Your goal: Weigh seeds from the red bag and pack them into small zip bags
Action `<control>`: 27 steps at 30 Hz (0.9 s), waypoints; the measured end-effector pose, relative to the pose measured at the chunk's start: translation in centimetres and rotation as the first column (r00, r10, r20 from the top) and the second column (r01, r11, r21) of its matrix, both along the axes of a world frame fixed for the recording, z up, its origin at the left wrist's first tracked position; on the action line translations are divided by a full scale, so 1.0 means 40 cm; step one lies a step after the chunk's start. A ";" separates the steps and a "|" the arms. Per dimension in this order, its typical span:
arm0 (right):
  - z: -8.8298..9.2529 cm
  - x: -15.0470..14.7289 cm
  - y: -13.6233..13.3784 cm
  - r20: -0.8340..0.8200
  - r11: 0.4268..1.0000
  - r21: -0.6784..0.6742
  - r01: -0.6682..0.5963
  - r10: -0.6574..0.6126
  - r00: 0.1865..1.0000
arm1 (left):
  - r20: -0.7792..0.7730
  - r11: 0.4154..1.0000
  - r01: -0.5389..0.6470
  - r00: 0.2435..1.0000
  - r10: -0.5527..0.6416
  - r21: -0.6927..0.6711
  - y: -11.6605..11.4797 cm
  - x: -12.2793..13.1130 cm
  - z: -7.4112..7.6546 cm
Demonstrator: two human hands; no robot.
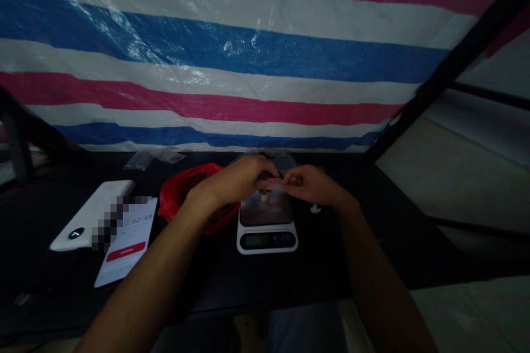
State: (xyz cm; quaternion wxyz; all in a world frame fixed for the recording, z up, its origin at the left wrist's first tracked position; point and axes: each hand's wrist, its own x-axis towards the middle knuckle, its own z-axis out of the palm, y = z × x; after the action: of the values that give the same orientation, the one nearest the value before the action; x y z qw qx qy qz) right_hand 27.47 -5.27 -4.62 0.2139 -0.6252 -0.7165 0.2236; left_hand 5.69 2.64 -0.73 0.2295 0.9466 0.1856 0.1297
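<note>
A digital scale with a white body and a shiny metal plate lies in front of me. Over the back of its plate, my left hand comes in from the left with curled fingers. My right hand is closed in a pinch just opposite. Between the fingertips stretches what looks like a small plastic bag with a pinkish edge. Below the left fingers shows a small lump of brownish-gold bits; whether it is inside the bag is unclear. The left forearm partly covers a red plastic bag holding dark brown bits.
On the left lie a white power bank and a phone with a lit timer screen. Clear plastic bags are at the table's back edge. A small white object sits right of the scale. Striped sheeting hangs behind.
</note>
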 end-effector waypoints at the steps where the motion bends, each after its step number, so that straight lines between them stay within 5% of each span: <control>1: 0.002 -0.011 -0.003 -0.032 0.999 -0.031 -0.039 0.038 0.999 | 0.021 1.000 -0.023 1.000 0.023 -0.009 0.004 -0.009 0.002; 7: -0.001 -0.059 -0.009 -0.102 0.982 -0.125 -0.139 0.127 0.987 | -0.034 0.981 -0.193 0.981 0.193 -0.010 0.055 -0.056 -0.030; 16: -0.011 -0.063 0.000 -0.074 0.975 -0.158 -0.157 0.147 0.986 | -0.030 0.989 -0.083 0.996 0.080 -0.122 0.058 -0.022 -0.116; 22: 0.000 -0.056 -0.003 -0.113 0.978 -0.116 -0.174 0.161 0.980 | -0.003 0.991 -0.071 0.997 0.071 -0.113 0.064 -0.008 -0.129; 27: 0.007 -0.055 -0.006 -0.283 1.000 -0.009 -0.016 0.013 0.959 | -0.008 0.984 -0.080 0.997 0.080 -0.160 0.062 -0.014 -0.112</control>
State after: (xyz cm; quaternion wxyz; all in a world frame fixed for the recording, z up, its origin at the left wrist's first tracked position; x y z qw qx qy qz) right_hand 25.26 -5.52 -4.34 0.3091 -0.5826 -0.6820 0.3161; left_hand 5.12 5.13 -5.23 0.2991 0.9170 0.2336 0.1227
